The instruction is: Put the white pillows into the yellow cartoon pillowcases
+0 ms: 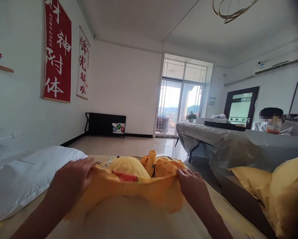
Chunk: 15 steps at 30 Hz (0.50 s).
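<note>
My left hand is closed on the left end of a yellow-orange cloth, which looks like a pillowcase. At its other end, my right hand pinches the upper edge. The cloth is stretched between both hands, its top edge sagging slightly and its lower part blurred over the bed. Just beyond it lie a rounded pale-yellow plush thing with a red patch and a bunched orange cloth. White pillows rest to the left of my left hand.
At the right edge is a large yellow stuffed thing beside a pointed yellow cloth piece. Further off, a person sits behind a plastic-covered table. A black folded frame leans against the far wall.
</note>
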Motion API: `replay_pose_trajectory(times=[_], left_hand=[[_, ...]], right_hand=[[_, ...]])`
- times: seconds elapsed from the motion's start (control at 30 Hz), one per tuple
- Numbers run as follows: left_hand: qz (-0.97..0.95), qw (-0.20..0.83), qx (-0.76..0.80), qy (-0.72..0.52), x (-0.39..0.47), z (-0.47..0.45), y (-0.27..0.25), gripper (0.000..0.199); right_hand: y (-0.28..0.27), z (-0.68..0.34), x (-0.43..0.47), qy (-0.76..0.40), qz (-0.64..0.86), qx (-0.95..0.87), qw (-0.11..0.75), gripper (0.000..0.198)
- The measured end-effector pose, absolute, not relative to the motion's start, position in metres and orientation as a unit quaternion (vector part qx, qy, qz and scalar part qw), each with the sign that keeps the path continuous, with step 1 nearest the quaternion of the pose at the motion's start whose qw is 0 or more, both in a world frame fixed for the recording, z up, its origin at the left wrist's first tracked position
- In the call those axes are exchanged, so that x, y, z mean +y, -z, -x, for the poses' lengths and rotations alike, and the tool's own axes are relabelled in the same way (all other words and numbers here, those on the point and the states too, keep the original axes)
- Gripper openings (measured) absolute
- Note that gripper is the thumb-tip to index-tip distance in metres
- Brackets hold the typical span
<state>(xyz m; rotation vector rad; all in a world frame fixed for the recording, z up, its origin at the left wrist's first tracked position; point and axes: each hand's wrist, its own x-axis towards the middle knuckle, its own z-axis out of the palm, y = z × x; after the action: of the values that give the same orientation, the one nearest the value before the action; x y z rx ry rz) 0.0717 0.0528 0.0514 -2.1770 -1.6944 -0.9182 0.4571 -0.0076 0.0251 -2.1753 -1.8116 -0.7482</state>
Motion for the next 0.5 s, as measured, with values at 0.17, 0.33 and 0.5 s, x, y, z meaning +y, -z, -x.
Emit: replay_pose_trajectory(times=[0.17, 0.33, 0.5], left_hand=[[0.713, 0.255, -0.607, 0.239, 0.11, -0.103, -0.082, 0.041], [0.842, 0.132, -0.478, 0.212, 0.114, -0.143, 0.009, 0.057], [0.826, -0.048, -0.528, 0.189, 0.15, -0.137, 0.118, 0.055]], right_hand=[[-0.045, -0.431, 0.075, 0.309, 0.742, -0.578, 0.142, 0.055], [0.031, -0.378, 0.096, 0.111, 0.617, -0.751, 0.208, 0.053], [0.11, -0.393, 0.136, 0.015, 0.637, -0.736, 0.23, 0.058]])
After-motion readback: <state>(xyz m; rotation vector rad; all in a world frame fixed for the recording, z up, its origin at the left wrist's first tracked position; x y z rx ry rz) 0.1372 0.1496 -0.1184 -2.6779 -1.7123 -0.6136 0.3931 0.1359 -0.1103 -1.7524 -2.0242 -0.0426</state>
